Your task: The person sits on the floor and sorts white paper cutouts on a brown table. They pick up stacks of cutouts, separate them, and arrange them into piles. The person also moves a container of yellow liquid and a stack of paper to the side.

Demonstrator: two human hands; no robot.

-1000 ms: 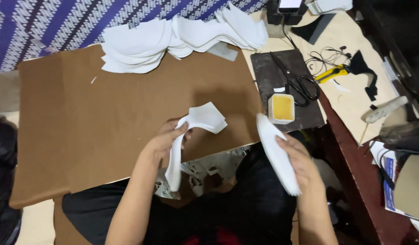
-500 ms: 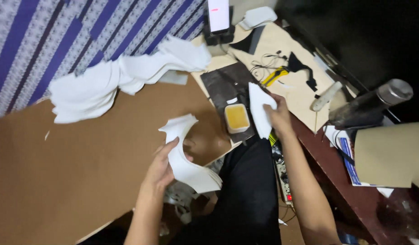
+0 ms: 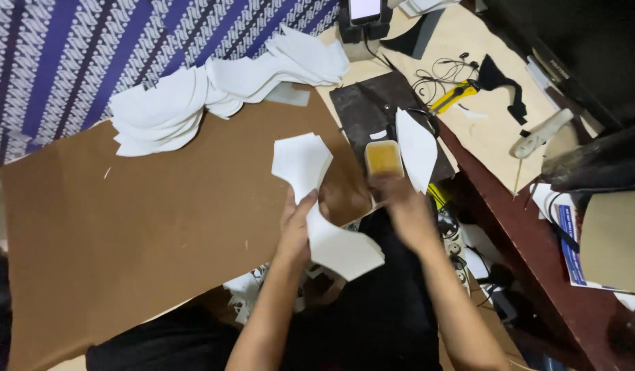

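From the head camera we see our left hand [image 3: 295,230] pinching a stack of white cut pieces [image 3: 316,206], thumb on top, over the near edge of the brown board [image 3: 125,227]. Our right hand [image 3: 400,203] is blurred; its fingers grip a single white piece [image 3: 416,148] upright, just beside the yellow tub [image 3: 383,157]. More white pieces [image 3: 207,93] lie heaped at the board's far edge.
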